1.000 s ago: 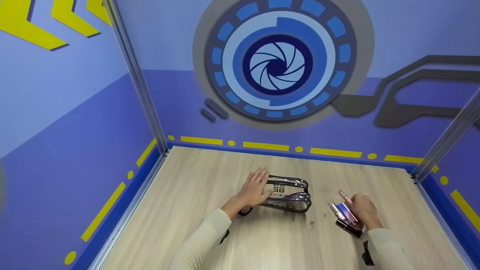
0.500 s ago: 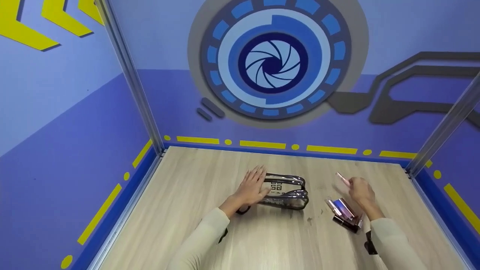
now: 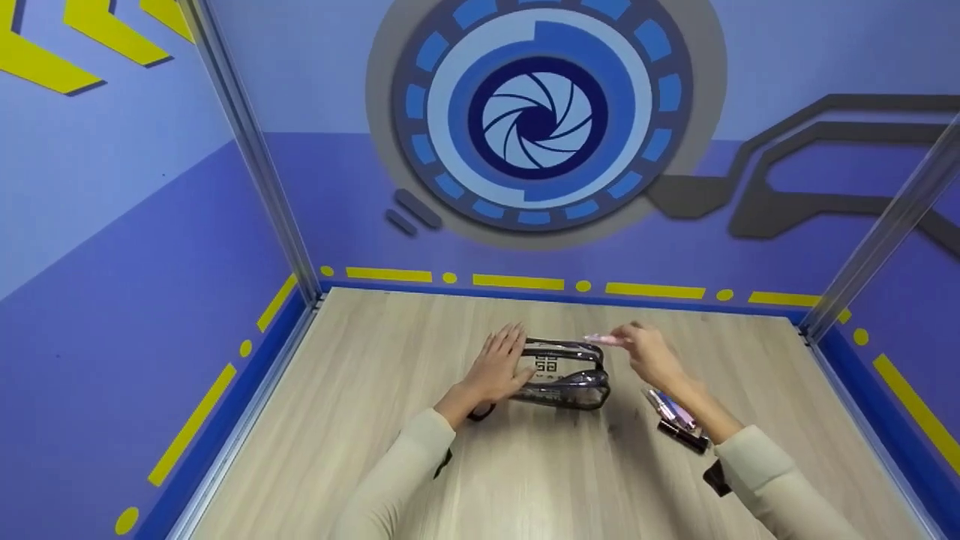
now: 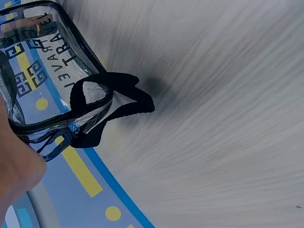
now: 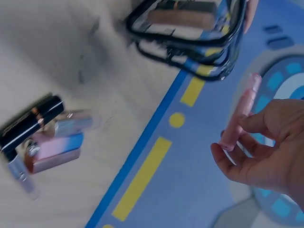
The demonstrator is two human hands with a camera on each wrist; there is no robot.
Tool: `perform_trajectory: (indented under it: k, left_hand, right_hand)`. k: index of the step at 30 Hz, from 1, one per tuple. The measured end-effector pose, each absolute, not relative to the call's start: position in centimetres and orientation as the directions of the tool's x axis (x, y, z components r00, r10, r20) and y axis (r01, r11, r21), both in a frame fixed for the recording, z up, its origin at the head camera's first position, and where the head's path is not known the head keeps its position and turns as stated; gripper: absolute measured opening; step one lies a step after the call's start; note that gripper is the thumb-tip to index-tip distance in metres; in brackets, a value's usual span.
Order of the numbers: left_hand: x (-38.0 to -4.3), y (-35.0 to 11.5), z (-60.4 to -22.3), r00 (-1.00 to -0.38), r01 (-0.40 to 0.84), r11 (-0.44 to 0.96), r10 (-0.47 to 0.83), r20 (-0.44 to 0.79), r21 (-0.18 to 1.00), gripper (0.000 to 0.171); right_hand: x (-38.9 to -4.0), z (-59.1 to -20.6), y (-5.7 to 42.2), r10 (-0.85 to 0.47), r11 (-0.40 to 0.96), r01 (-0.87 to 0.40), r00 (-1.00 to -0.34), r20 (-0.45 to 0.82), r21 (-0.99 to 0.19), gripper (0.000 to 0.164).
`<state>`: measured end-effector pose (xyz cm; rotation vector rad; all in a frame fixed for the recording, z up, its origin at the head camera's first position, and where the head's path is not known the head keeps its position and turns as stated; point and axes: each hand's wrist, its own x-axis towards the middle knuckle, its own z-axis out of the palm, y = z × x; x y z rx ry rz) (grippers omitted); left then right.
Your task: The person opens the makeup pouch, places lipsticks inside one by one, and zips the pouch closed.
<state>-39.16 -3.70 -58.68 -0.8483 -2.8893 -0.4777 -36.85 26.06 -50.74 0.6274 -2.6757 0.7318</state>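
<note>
A clear zip pouch (image 3: 559,379) with black trim and printed lettering lies on the table. My left hand (image 3: 493,367) rests on its left end, fingers straight. Inside shows a brown-and-black tube (image 4: 28,28), and a black strap loop (image 4: 135,108) sticks out at one end. Between thumb and fingers, my right hand (image 5: 270,142) pinches a slim pink lip gloss tube (image 5: 240,116). In the head view that tube overlaps the pouch's far right corner. Nearer the right forearm lie a black lipstick tube (image 5: 33,121) and a pink-and-blue case (image 5: 57,147).
Slim silvery tubes (image 5: 73,123) lie against the case. Printed blue panels (image 3: 420,210) wall in the wooden table (image 3: 405,330) at the back and sides, with metal posts (image 3: 247,142) at the rear corners.
My right hand has lifted the pink lip gloss tube from the cosmetics pile and carried it left to the pouch's far right corner. The left hand stays on the pouch.
</note>
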Motion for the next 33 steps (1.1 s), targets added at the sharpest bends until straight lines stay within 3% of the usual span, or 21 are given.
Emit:
perform_trajectory:
  k: [7,26,33]
  left_hand:
    - [-39.0,-3.6,-58.6,-0.850,0.527,0.806,0.504,0.155,0.269,0.074]
    - [-38.9,-3.5,-58.6,-0.852,0.523,0.810,0.495,0.169,0.267,0.075]
    - [-39.0,-3.5,-58.9,-0.846,0.532,0.805,0.501,0.180,0.260,0.075]
  right_hand:
    - [-36.2,-51.6,22.6,-0.449,0.714,-0.605,-0.782,0.432,-0.353,0.017]
    - [-35.8,-52.8,19.9,-0.468,0.737,-0.554,-0.831,0.301,-0.386,0.017]
    - [-35.9,-52.0,21.3,-0.466,0.681,-0.604,-0.793,0.393,-0.414,0.014]
